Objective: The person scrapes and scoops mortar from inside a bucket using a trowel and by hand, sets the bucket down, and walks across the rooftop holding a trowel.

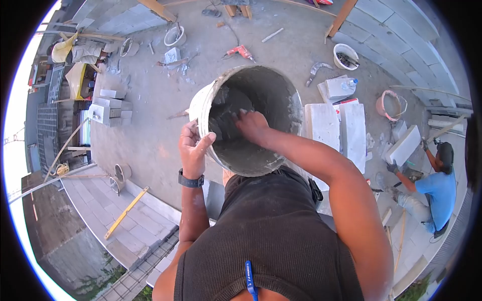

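Note:
A large white bucket (205, 103), its inside coated with wet grey mortar, is tilted with its mouth toward me. My left hand (193, 145) grips its left rim, thumb on the near side; a dark watch is on that wrist. My right hand (252, 125) reaches inside with its fingers curled in, close to a dark grey patch of mortar (228, 113). Whatever those fingers hold blends into the grey and cannot be made out. The bucket's bottom is partly hidden by shadow and by my hand.
Pale blocks (324, 130) stand close to the bucket's right. Beyond it a red power drill (241, 52) lies on the floor. At the right, a co-worker in a blue shirt (437, 193) handles a block (404, 145). A yellow level (126, 213) rests on the left block wall.

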A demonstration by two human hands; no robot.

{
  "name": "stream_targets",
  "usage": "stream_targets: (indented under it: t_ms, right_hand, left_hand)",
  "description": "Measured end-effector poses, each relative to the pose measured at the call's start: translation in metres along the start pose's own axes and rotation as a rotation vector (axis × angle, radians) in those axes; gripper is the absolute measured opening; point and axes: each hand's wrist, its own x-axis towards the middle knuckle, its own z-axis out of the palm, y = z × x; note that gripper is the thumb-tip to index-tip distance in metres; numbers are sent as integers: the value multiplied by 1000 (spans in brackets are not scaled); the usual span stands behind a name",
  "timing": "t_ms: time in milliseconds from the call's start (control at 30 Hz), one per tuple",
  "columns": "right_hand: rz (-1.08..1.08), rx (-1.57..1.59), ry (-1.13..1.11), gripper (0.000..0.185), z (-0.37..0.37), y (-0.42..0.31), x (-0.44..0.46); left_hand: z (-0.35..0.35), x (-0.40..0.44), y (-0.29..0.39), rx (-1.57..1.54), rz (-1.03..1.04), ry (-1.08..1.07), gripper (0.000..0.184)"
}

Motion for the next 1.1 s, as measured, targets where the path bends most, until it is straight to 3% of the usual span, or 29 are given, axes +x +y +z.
stream_targets:
  t_ms: [67,100,167,200,267,367,467,500,567,600,667,700,767,867,967,1100]
  right_hand:
    - [-92,-109,-265,49,2,-3,-1]
    - [-72,-143,-292,49,0,14,-23]
    - [4,-64,-180,23,-4,14,-17]
    - [-6,-54,-174,23,-9,7,-11]
    - [38,-32,150,23,-17,-6,-3]
    - [65,-19,193,27,-17,1,18]
    - [144,213,110,32,29,17,19]
    - [131,203,105,32,25,18,8]
    - [-27,-57,-171,36,9,13,-13]
    - [-31,-71,-169,36,12,17,-10]
    - [169,39,-256,36,24,25,-2]
    - [159,36,-257,36,15,22,-1]
    - [50,-80,21,39,-15,11,1]
    - [88,-141,63,40,-8,13,20]
    - [98,-138,-9,37,35,15,6]
    - [-29,-201,-175,30,10,25,-3]
  left_hand:
    - [-5,3,4,-35,8,26,53]
    - [13,-4,-8,-82,1,20,53]
    - [11,2,-6,-82,22,16,51]
    - [6,2,-2,-69,25,21,51]
    - [1,-4,2,-29,12,16,50]
    - [2,-5,-1,-22,10,9,50]
    - [1,2,-1,-22,32,14,50]
    - [2,2,-1,-30,37,28,50]
    - [5,1,0,-12,-15,32,51]
    - [5,2,-2,-22,-5,37,51]
    - [3,3,-9,5,-22,28,50]
    - [2,2,-8,5,-19,39,50]
    - [4,2,-6,-6,-15,54,49]
    - [3,1,-9,-15,-12,50,48]
    - [6,4,-9,-87,6,90,46]
    - [6,6,-10,-70,17,108,44]
